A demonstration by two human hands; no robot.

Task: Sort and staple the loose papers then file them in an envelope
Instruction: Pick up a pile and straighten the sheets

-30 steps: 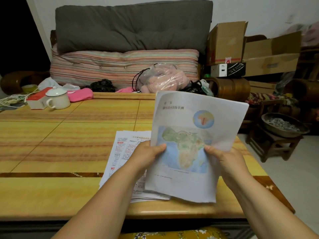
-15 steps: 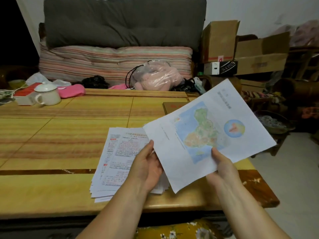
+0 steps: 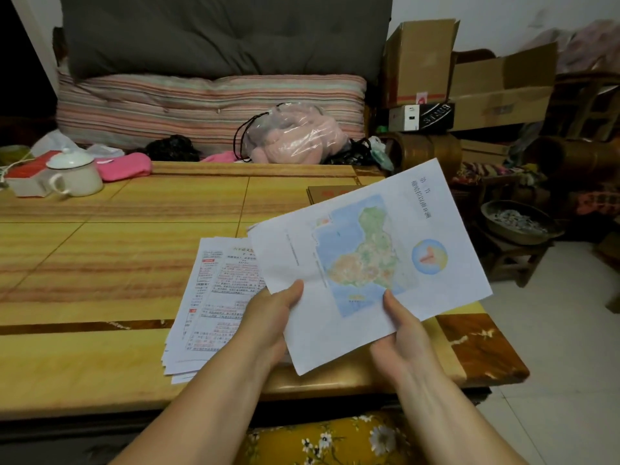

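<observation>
A white sheet printed with a colour map [image 3: 369, 260] is held above the table, turned sideways with its title at the upper right. My left hand [image 3: 273, 317] grips its lower left edge, thumb on top. My right hand [image 3: 401, 333] pinches its lower edge, thumb on the map. Under and left of it a stack of loose papers [image 3: 214, 297] with red and black print lies fanned on the wooden table [image 3: 100, 263]. A brown envelope [image 3: 327, 193] lies flat behind the map sheet, mostly hidden. No stapler is visible.
A white lidded mug [image 3: 75, 174] and a red-and-white box [image 3: 25, 176] stand at the table's far left. Pink cloth [image 3: 124, 166] and a clear plastic bag [image 3: 292, 135] lie at the far edge. Cardboard boxes [image 3: 469, 78] and a low stool with a basin [image 3: 516, 223] are at the right.
The map sheet has been rotated clockwise from upright to sideways and lowered toward the right. My left hand briefly came off it and now holds its edge again.
</observation>
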